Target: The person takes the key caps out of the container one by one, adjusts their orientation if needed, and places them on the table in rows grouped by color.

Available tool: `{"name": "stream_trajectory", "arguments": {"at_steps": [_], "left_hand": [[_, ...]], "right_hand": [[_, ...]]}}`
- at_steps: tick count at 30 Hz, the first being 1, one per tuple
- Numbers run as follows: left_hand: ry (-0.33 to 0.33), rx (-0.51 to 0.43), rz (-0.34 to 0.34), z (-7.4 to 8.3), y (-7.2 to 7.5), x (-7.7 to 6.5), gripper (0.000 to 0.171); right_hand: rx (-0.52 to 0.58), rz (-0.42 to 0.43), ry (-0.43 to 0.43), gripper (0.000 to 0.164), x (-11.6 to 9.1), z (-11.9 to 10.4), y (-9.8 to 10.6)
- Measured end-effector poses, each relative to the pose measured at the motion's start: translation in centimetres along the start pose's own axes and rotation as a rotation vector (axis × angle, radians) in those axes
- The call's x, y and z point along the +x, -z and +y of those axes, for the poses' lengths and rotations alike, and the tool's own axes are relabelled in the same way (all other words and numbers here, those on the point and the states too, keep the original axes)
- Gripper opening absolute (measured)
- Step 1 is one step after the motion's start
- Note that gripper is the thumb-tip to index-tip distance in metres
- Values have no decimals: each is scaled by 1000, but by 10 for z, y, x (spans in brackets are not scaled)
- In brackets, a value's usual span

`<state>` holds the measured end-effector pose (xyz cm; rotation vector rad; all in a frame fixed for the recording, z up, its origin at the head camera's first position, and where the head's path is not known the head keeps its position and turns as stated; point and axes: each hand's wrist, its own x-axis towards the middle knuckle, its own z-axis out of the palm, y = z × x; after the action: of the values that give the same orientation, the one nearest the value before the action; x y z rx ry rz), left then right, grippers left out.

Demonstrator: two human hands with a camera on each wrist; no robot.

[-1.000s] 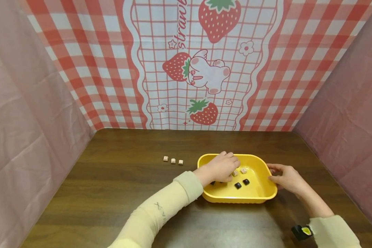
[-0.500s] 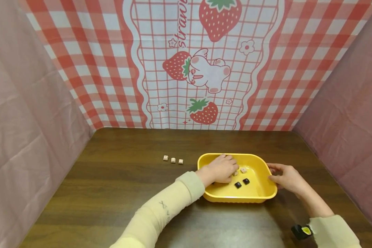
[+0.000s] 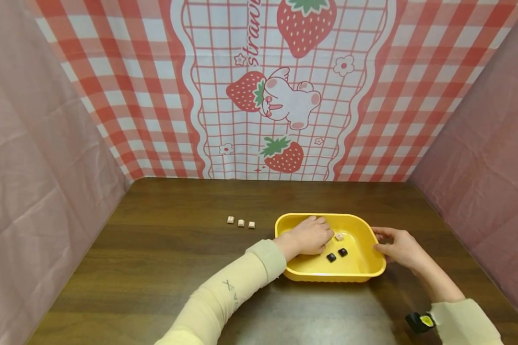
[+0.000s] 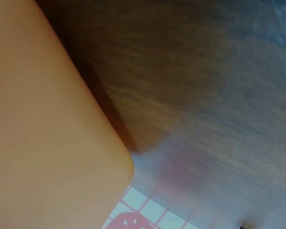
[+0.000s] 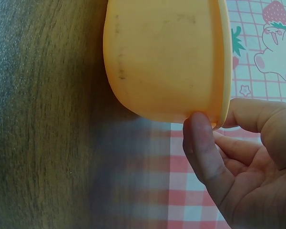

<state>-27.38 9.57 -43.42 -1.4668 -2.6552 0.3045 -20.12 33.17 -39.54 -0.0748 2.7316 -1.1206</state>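
In the head view my left hand [image 3: 311,235] is inside a yellow plastic tub [image 3: 332,277], palm down. Its fingertips are hidden, so whether they pinch anything cannot be seen. A beige keycap [image 3: 338,237] lies just right of those fingers, and two black keycaps, the nearer one [image 3: 331,258] and another [image 3: 343,252], sit on the tub floor. My right hand [image 3: 400,247] grips the tub's right end. Seen from the right wrist, thumb and fingers of that hand [image 5: 248,167] pinch the rim of the tub [image 5: 167,57].
Three beige keycaps stand in a row left of the tub, the middle one [image 3: 241,223] between the others. Brown wooden table [image 3: 155,268] lies all around. A strawberry-print cloth [image 3: 155,96] rises behind, pink cloths at both sides. A black device [image 3: 420,323] is at the right sleeve.
Inside the tub my left hand has shifted slightly and now covers a second beige keycap seen earlier, as well as the black ones at its left. The right hand and tub stay put.
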Motion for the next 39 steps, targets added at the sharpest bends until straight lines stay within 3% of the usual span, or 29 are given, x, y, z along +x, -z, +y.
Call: {"name": "stream_trajectory", "arguments": {"at_steps": [12,20,30,39], "left_hand": [[0,7,13,0,5,-1,33],[-6,9,35,1,19,-7,32],[19,22,28,-12,39,-26,29],[40,36,143,-31,57,-51,17]], "right_hand": [[0,-6,-4,56,-1,-1,0],[-1,-4,2,56,-1,-1,0],[10,-5,1,56,0,0,1],[8,-6,-8,56,-1,-2,0]]}}
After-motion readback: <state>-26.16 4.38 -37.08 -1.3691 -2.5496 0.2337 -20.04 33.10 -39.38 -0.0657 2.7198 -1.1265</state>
